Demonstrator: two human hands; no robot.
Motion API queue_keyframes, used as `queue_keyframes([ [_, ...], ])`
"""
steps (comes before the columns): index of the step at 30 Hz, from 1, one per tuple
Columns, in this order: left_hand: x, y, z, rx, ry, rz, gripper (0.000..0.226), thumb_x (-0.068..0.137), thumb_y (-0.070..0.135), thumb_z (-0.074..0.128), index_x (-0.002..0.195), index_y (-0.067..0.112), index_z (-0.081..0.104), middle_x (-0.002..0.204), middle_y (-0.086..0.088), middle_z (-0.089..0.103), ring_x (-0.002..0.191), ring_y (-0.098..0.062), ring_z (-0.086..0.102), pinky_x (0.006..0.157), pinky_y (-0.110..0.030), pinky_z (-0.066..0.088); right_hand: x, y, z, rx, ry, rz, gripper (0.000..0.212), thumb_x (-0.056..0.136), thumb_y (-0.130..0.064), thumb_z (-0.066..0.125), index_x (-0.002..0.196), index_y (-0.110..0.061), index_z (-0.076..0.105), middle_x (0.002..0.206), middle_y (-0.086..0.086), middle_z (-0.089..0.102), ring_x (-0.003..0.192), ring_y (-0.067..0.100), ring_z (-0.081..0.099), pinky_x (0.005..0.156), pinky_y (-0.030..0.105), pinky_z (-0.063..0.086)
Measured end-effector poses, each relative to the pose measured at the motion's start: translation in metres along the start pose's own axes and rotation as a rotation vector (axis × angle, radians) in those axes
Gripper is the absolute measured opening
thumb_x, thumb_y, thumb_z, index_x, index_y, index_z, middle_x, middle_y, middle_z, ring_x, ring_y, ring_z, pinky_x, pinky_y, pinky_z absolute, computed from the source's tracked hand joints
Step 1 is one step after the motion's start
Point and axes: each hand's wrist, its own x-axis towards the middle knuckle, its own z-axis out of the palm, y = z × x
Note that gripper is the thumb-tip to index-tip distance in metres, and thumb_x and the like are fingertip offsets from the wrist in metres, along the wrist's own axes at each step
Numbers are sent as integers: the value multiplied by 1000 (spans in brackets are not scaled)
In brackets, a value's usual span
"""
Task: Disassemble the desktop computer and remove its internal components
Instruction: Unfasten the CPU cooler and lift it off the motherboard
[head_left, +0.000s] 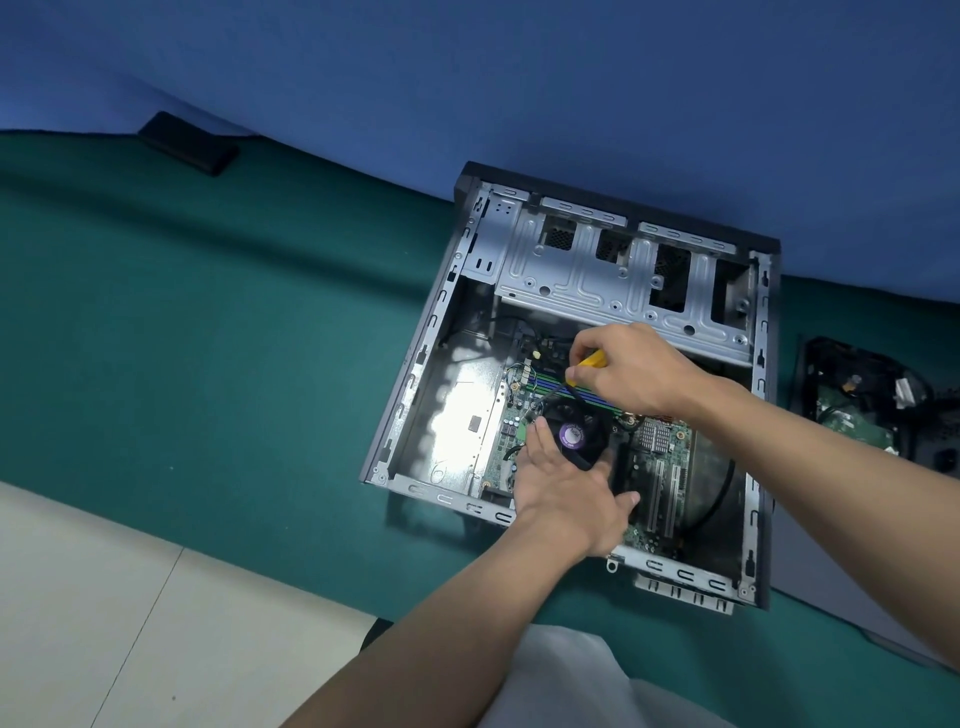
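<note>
Open grey metal desktop computer case (415, 371) lay on its side on the green cloth-covered table (234, 338), the far edge of the case against the blue backdrop (467, 78). Green motherboard (506, 441) sat in the case bottom, with the black square cooler fan with a round purple label (571, 435) on it. Right hand (636, 371) pinched the yellow-handled screwdriver (592, 360), fingers curled tight round the handle and the dark shaft angled down to the fan's far-left corner. Left hand (566, 491) rested against the fan's near side, one visible finger (537, 434) straight along the fan's left edge, thumb spread out to the right. The other fingers were hidden by the fan. Silver drive cage (597, 283) spanned the case's far end. Removed black and green parts (857, 410) lay just right of the case. Flat black rectangular object (187, 143) was well apart at far left.
</note>
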Motion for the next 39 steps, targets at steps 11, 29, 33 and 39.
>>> queue_keyframes([
  [11,-1,-1,-1,-10,10,9,63,98,63,13,152,41,-9,146,-39,-25,141,-49,-21,119,-52,2,-1,-17,1,-215,-58,-6,32,93,-41,54,75,-15,53,69,1,50,67,24,53,53,29,34],
  [29,-3,-1,0,58,59,36,67,97,64,15,150,26,27,152,-31,26,142,-49,18,114,-55,17,9,-73,-12,-827,-303,-444,42,93,-12,54,57,-14,32,57,3,41,47,17,45,38,23,31],
  [33,-1,-1,1,72,65,26,65,97,63,17,151,27,26,152,-40,6,142,-55,1,115,-57,13,16,-75,-9,-267,-228,112,28,95,-22,53,74,-5,57,60,5,56,46,14,50,37,20,36],
  [39,3,-3,4,63,72,24,64,96,63,16,154,35,11,149,-40,-13,140,-56,-14,117,-57,8,27,-82,-7,-223,-391,404,28,101,-16,38,116,1,55,91,10,61,53,12,39,53,20,37],
])
